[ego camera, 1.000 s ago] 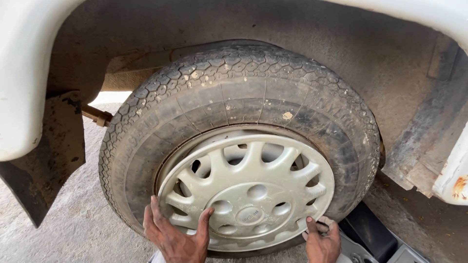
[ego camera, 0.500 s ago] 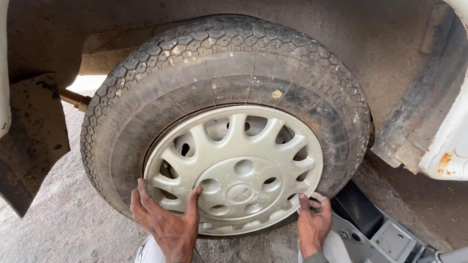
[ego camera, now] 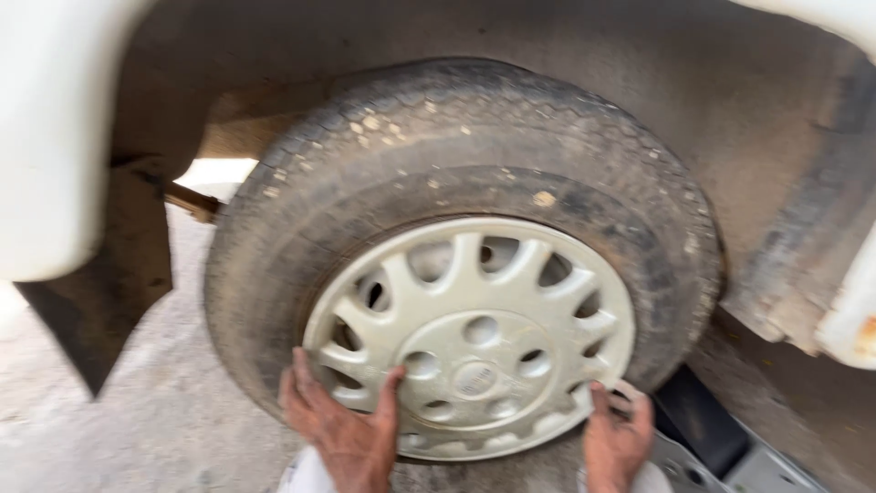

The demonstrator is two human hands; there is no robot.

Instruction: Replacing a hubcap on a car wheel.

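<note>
A dusty black tyre [ego camera: 456, 164] sits inside a white vehicle's wheel arch. On it is a cream plastic wheel cover [ego camera: 470, 333] with several spoke slots. My left hand [ego camera: 342, 429] grips the cover's lower left rim, thumb on the face and fingers spread along the edge. My right hand [ego camera: 616, 438] holds the cover's lower right rim with fingers curled over the edge. The frame is blurred by motion.
White body panels [ego camera: 55, 137] frame the arch on the left and on the right. A dark mud flap [ego camera: 91, 292] hangs at the left. A grey and black object [ego camera: 721, 447] lies on the ground at the lower right. Dusty concrete ground [ego camera: 155, 420] lies below.
The view has shifted and blurred, with the wheel now further right in frame. Both hands keep their hold on the lower rim of the wheel cover.
</note>
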